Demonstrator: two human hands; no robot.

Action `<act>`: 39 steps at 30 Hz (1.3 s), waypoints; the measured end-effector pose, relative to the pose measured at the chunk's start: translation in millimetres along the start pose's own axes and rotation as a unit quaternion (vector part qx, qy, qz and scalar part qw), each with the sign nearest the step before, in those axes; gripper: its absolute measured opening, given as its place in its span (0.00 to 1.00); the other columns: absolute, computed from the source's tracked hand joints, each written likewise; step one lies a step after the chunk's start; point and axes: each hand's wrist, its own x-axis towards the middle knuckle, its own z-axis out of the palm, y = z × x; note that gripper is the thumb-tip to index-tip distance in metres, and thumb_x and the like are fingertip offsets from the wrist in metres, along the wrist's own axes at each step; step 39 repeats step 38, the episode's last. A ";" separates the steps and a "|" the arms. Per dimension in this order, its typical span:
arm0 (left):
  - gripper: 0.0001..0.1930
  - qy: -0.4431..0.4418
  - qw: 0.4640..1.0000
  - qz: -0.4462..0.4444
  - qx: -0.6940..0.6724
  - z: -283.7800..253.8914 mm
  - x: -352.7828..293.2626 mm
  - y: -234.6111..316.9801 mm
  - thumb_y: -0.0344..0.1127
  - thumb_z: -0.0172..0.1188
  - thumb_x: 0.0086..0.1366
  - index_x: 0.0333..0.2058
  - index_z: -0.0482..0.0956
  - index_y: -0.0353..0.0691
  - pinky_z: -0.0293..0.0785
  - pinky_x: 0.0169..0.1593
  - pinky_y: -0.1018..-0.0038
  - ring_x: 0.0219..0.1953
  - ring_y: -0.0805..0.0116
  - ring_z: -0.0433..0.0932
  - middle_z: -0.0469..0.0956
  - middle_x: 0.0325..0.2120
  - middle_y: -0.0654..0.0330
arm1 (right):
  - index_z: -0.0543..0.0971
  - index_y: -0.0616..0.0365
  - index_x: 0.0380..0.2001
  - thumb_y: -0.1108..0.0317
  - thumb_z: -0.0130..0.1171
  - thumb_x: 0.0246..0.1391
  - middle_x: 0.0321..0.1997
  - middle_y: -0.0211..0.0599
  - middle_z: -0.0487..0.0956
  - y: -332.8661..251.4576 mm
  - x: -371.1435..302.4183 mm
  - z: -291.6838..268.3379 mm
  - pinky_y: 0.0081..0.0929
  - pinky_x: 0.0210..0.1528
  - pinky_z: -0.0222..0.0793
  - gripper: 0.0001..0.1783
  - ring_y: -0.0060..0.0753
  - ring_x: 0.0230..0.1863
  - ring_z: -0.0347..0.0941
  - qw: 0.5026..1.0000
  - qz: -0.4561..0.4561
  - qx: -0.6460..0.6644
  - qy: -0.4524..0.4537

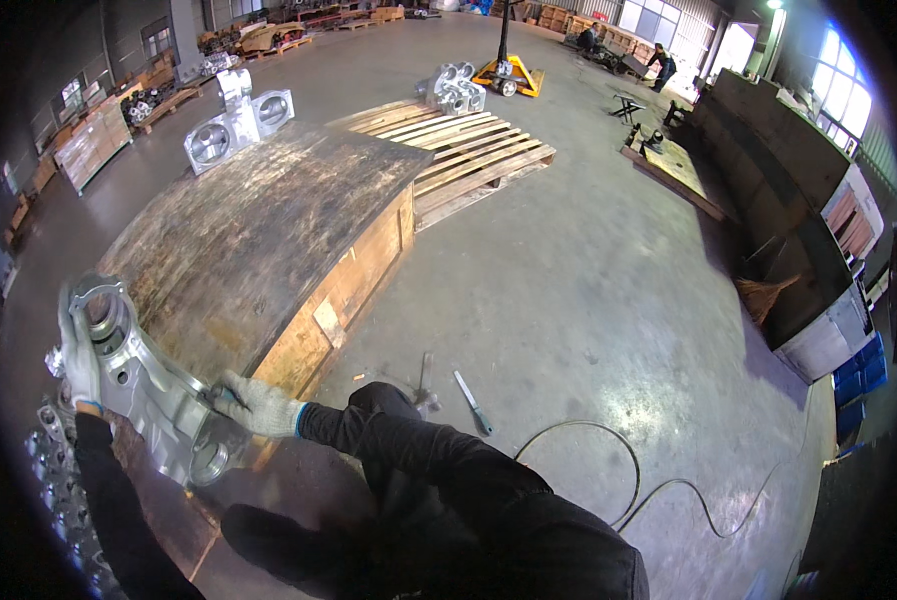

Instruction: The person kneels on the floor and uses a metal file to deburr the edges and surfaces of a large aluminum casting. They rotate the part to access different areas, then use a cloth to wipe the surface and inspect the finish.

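Note:
A large silver metal casting [159, 385] with a round bore at its far end stands at the near left corner of a wooden-topped bench [259, 215]. My left hand [82, 360], in a pale glove, lies along the casting's left side with its fingers stretched out against it. On the other side, my gloved right hand [259, 405] is closed near the casting's right edge. A small dark piece shows at its fingers, too unclear to name. The casting's underside is hidden.
Several silver castings [59, 460] crowd the lower left. Another casting [234, 125] stands at the bench's far end, with a wooden pallet [469, 150] behind. A flat, blue-handled tool [474, 403], a hammer-like tool [426, 385] and a looped cable [634, 460] lie on the floor.

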 end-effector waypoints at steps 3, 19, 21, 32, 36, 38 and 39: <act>0.31 0.075 0.988 0.049 0.125 8.6 -40.4 40.9 0.41 0.48 0.80 0.75 0.54 0.32 0.48 0.79 0.61 0.78 0.49 0.53 0.55 0.76 0.45 | 0.71 0.59 0.53 0.57 0.59 0.68 0.37 0.59 0.82 -0.6 3.4 -17.0 0.53 0.42 0.75 0.20 0.67 0.43 0.81 0.999 -0.029 -0.027 0.026; 0.14 -0.136 0.988 0.046 0.055 57.6 -118.3 12.3 0.33 0.56 0.74 0.52 0.82 0.33 0.67 0.70 0.57 0.63 0.47 0.75 0.80 0.57 0.46 | 0.75 0.58 0.54 0.56 0.64 0.61 0.37 0.56 0.84 0.8 27.7 -28.6 0.51 0.39 0.79 0.24 0.60 0.38 0.84 0.975 -0.064 -0.208 -0.037; 0.15 -0.124 0.978 0.081 0.150 58.5 -114.3 19.8 0.37 0.60 0.71 0.52 0.82 0.37 0.71 0.67 0.57 0.60 0.48 0.78 0.82 0.55 0.47 | 0.76 0.59 0.57 0.57 0.66 0.58 0.34 0.54 0.85 1.3 34.8 -25.2 0.48 0.36 0.80 0.27 0.58 0.35 0.84 0.962 -0.128 -0.242 0.014; 0.14 -0.136 0.983 0.085 0.090 41.0 -109.9 58.5 0.40 0.56 0.71 0.45 0.83 0.36 0.64 0.71 0.57 0.63 0.47 0.73 0.81 0.52 0.51 | 0.80 0.45 0.46 0.58 0.65 0.60 0.31 0.42 0.83 -11.7 56.9 -23.1 0.46 0.32 0.77 0.13 0.50 0.31 0.83 0.912 -0.204 -0.355 -0.004; 0.14 -0.132 0.984 0.083 0.088 41.5 -111.7 51.9 0.40 0.56 0.72 0.46 0.83 0.36 0.64 0.71 0.57 0.64 0.48 0.73 0.81 0.54 0.51 | 0.81 0.45 0.48 0.58 0.66 0.58 0.32 0.43 0.83 -16.2 59.7 -17.9 0.46 0.33 0.77 0.15 0.50 0.33 0.83 0.911 -0.207 -0.355 -0.001; 0.14 -0.137 0.983 0.078 0.090 42.3 -112.8 48.1 0.41 0.57 0.71 0.46 0.83 0.37 0.64 0.71 0.57 0.65 0.48 0.73 0.81 0.55 0.51 | 0.81 0.45 0.48 0.58 0.67 0.58 0.32 0.44 0.83 -16.5 57.7 -16.1 0.45 0.33 0.78 0.16 0.50 0.33 0.83 0.913 -0.202 -0.354 -0.003; 0.14 -0.137 0.983 0.078 0.090 42.3 -112.8 48.1 0.41 0.57 0.71 0.46 0.83 0.37 0.64 0.71 0.57 0.65 0.48 0.73 0.81 0.55 0.51 | 0.81 0.45 0.48 0.58 0.67 0.58 0.32 0.44 0.83 -16.5 57.7 -16.1 0.45 0.33 0.78 0.16 0.50 0.33 0.83 0.913 -0.202 -0.354 -0.003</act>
